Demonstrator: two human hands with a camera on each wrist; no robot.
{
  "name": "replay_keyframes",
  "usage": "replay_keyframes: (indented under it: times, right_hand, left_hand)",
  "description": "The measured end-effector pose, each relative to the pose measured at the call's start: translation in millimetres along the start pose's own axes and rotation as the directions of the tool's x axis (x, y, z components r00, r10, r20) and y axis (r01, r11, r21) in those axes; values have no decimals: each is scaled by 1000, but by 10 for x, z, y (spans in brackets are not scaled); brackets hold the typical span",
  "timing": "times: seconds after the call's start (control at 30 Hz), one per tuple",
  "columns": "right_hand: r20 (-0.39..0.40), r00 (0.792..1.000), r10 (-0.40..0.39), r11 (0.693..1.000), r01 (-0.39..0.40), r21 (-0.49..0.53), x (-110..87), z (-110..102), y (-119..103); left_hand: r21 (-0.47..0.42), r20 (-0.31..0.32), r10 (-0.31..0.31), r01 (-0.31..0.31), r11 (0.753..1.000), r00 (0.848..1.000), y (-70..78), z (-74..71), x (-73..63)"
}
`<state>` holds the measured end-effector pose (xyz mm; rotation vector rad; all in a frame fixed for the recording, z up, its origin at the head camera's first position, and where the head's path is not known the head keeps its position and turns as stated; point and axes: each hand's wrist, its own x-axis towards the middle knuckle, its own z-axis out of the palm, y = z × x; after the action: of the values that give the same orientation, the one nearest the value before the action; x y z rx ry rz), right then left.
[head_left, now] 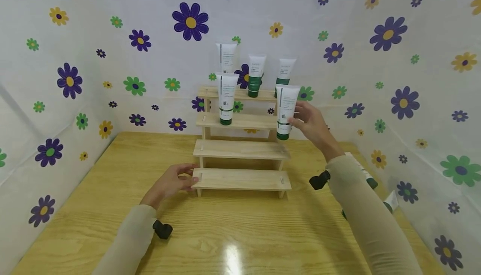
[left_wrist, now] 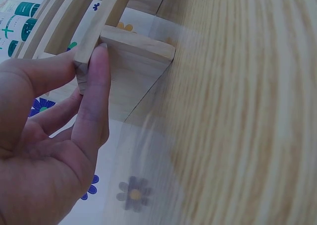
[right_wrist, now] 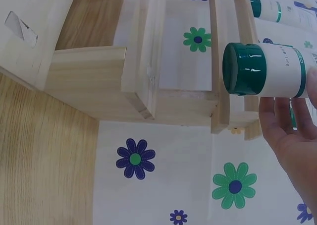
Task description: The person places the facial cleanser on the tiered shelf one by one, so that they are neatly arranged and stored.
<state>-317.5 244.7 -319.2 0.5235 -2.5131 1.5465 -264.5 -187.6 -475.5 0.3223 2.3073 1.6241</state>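
A four-step wooden display stand sits on the table. My left hand pinches the left end of its lowest step; thumb and fingers also show around that board in the left wrist view. On the other side, my right hand grips a white squeeze tube with a green cap, cap down, near the right end of the second step from the top. The right wrist view shows the held tube's cap close to the steps; contact cannot be told. Another tube stands on that step's left part.
Three tubes stand on the top step: left, middle and right, the last partly hidden. More tubes lie on the table at the right, partly behind my sleeve. Flower-printed cloth encloses the back and sides.
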Motion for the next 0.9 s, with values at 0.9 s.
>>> replay_keyframes:
  times: [0.9]
  right_hand:
    - [-44,999,-11,997,14,79,189,235,-67]
  left_hand:
    - [-26,9,31,-31,999,999,-3,13,-1]
